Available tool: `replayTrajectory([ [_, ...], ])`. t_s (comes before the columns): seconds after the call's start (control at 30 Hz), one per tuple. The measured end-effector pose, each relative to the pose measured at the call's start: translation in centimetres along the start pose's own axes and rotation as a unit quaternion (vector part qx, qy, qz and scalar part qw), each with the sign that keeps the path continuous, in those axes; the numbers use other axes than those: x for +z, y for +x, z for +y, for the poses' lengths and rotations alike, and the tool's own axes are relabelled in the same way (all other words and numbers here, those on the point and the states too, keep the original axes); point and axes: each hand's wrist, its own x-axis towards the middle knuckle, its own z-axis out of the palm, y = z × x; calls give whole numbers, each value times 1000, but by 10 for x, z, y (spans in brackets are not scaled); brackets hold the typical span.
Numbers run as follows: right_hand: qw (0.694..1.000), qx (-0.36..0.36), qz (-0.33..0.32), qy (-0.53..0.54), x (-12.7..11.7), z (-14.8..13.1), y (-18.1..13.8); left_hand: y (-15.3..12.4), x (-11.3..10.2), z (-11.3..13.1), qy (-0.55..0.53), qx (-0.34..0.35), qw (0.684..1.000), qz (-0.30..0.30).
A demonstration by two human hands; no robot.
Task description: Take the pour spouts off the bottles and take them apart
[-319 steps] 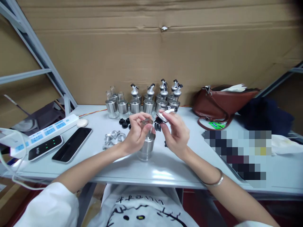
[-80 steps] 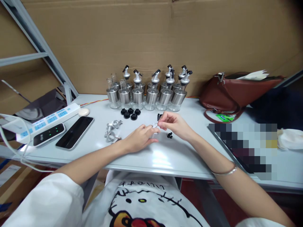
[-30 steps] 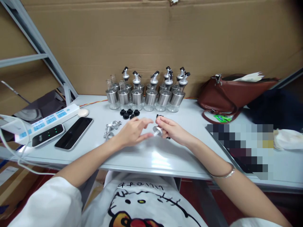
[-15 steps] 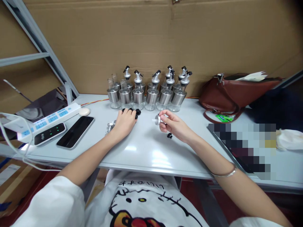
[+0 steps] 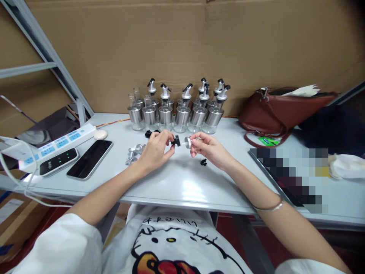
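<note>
My left hand (image 5: pixel 155 150) pinches a small black rubber stopper (image 5: pixel 175 140) just above the table. My right hand (image 5: pixel 209 149) grips a silver spout cap (image 5: pixel 188 142), its end facing the stopper and nearly touching it. Behind my hands stand rows of glass-and-steel dispenser bottles (image 5: pixel 182 114), most with spouts fitted, the leftmost ones open-necked. A few loose black stoppers (image 5: pixel 148 133) lie in front of the bottles. Silver spout caps (image 5: pixel 132 154) lie left of my left hand. One small black part (image 5: pixel 203 162) rests under my right wrist.
A grey table (image 5: pixel 182 182) carries a phone (image 5: pixel 89 158), a power bank (image 5: pixel 55 161) and a white power strip (image 5: pixel 64 142) at left. A brown handbag (image 5: pixel 273 114) sits at back right. Cardboard forms the wall behind. A blurred patch covers the right side.
My left hand reached back to the loose stoppers, took one, and brought it to the cap in my right hand. The right hand stayed almost still.
</note>
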Motion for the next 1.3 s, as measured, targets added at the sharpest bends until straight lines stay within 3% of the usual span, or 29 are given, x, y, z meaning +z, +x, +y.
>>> replayTrajectory([
  [0.2, 1000, -6, -14, -10, 3, 2, -2, -2, 0, 6, -69, 52, 995, -40],
  [0.33, 999, -18, -19, -25, 3, 3, -3, -3, 1, 11, -197, -33, 979, -50],
  [0.43, 998, -41, -19, -33, 3, 1, -4, -3, 2, 12, -306, -115, 944, -41],
  [0.53, 997, -66, -9, -43, 3, -1, -5, -1, 1, 11, -386, -151, 909, -48],
  [0.73, 992, -89, -18, -86, 4, -1, -4, 2, 1, 8, -393, -228, 890, -34],
  [0.9, 987, -105, -40, -117, 3, 1, -4, 4, 1, 10, -460, -321, 827, -47],
  [1.07, 984, -126, -42, -119, 5, 3, -4, 4, 1, 10, -491, -364, 791, -32],
  [1.17, 983, -130, -30, -130, 5, 5, -4, 3, 2, 10, -500, -351, 791, -28],
  [1.3, 975, -128, -25, -179, 3, 4, -5, 1, 4, 10, -474, -311, 824, -11],
])
